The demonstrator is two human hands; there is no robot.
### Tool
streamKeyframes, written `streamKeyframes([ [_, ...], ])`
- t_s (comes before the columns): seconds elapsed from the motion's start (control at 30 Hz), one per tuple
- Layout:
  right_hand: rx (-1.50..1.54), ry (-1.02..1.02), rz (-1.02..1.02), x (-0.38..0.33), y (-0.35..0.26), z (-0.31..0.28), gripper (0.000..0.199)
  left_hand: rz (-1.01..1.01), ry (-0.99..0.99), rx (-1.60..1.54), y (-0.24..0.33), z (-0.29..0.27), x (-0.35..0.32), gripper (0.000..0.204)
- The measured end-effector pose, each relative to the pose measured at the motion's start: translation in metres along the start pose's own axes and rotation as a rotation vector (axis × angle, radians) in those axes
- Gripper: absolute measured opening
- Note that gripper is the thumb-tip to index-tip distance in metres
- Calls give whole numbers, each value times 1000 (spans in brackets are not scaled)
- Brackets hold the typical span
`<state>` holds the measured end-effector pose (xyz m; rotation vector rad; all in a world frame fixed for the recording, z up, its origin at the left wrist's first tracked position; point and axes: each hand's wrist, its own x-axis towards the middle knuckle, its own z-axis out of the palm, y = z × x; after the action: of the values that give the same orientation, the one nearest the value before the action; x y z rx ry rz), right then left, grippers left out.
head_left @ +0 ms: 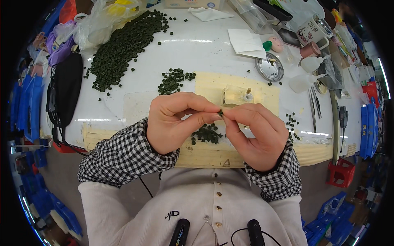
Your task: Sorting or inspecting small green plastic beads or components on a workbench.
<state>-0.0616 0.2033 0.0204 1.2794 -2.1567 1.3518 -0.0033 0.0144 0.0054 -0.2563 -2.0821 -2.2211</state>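
My left hand (174, 119) and my right hand (258, 133) meet over the front of the table, thumbs and forefingers pinched together. Between the fingertips of both hands sits one small dark green piece (221, 112), mostly covered by the fingers. Below the pinch lies a little heap of similar dark green pieces (207, 135). Just beyond my left hand is another small pile of green pieces (174, 80). A pale yellow block (232, 95) with a short peg and a small white cylinder stands on tan tape behind my fingers.
A large heap of green pieces (123, 49) spreads at the back left, near a black pouch (65, 90). On the right are a round metal dish (269, 74), white squeeze bottles (301, 83), tweezers (312, 106) and scattered green pieces (292, 123). White tissues (246, 42) lie farther back.
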Motion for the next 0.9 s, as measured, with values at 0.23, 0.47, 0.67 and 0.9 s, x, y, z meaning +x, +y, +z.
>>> streamKeyframes([
  [0.23, 40, -29, 23, 1, -1, -3, 22, 1, -17, -3, 0, -1, -1, 15],
  [0.47, 84, -26, 67, 2, -3, -3, 18, -27, 10, -53, 1, 1, 0, 14],
  [0.67, 102, -32, 81, 3, -3, -4, 19, 32, 3, -5, 4, 1, 0, 15],
  [0.9, 146, -81, 129, 2, -4, -6, 29, 108, -13, 101, 2, -3, 1, 18],
])
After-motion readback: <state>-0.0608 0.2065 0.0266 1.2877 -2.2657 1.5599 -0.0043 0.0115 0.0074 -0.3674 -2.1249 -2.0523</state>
